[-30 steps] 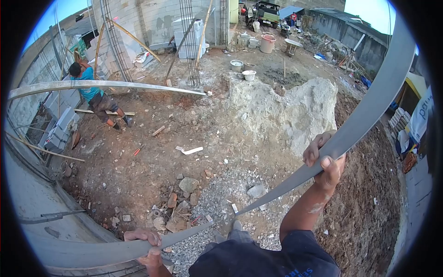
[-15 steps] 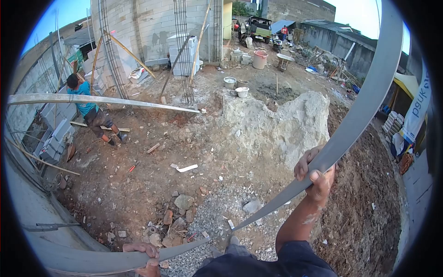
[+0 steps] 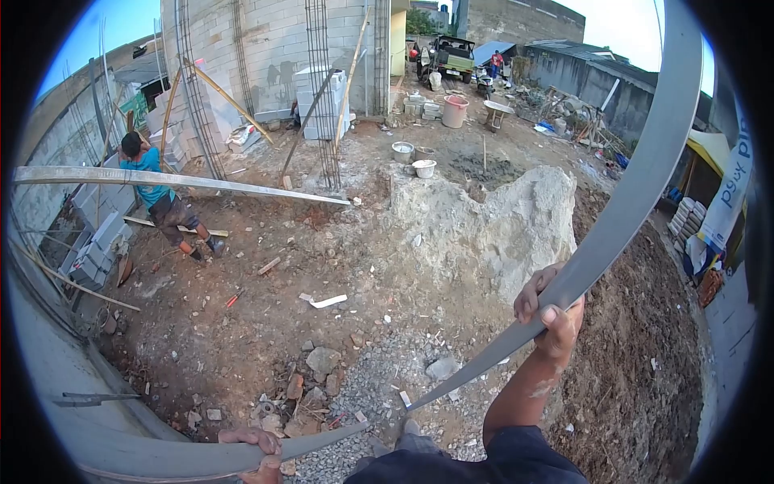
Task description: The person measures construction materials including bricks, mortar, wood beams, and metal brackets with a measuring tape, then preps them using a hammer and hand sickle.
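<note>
My right hand [image 3: 555, 323] is closed around a long, flat grey bar [image 3: 625, 202]. This bar slants from the gravel near my feet up past the top right of the head view. At the lower left my left hand [image 3: 260, 453] has its fingers wrapped over a second grey bar [image 3: 322, 440], whose end points towards the middle of the gravel. Both bars look smooth and appear curved through the lens; their exact kind cannot be made out. My foot [image 3: 411, 427] shows between the two bar ends.
Broken stones [image 3: 322, 360] and gravel lie ahead. Beyond stands a pale sand pile [image 3: 500, 218], with buckets [image 3: 424, 168] and a wheelbarrow [image 3: 497, 113] behind. On the left a co-worker [image 3: 157, 189] stands behind a long pale beam [image 3: 201, 182], near rebar columns [image 3: 321, 97].
The view has shifted very slightly. Both of my hands keep their grip, and the bars stay almost where they were. The co-worker's arm has risen towards the head.
</note>
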The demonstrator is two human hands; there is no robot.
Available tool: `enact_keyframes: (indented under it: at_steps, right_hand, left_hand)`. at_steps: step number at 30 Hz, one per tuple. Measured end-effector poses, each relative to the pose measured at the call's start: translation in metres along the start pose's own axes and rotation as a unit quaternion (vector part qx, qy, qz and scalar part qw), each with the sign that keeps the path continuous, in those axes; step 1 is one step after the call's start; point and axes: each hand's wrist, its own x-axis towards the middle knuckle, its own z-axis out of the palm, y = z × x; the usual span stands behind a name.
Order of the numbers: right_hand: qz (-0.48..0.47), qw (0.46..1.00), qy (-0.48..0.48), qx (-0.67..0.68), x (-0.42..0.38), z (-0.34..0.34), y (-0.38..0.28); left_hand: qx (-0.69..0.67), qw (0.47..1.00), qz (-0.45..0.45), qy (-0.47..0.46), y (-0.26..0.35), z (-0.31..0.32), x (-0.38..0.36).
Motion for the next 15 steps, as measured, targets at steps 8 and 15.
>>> enact_keyframes:
  at_steps: [8,15]
  right_hand:
    - [0.003,0.999,-0.019,-0.027,-0.005,0.013,0.006]
    - [0.046,0.987,-0.143,0.060,-0.002,0.043,0.042]
  left_hand:
    - [-0.061,0.998,0.003,-0.001,-0.009,-0.010,-0.004]
    - [0.048,0.998,0.043,0.018,-0.029,-0.025,0.001]
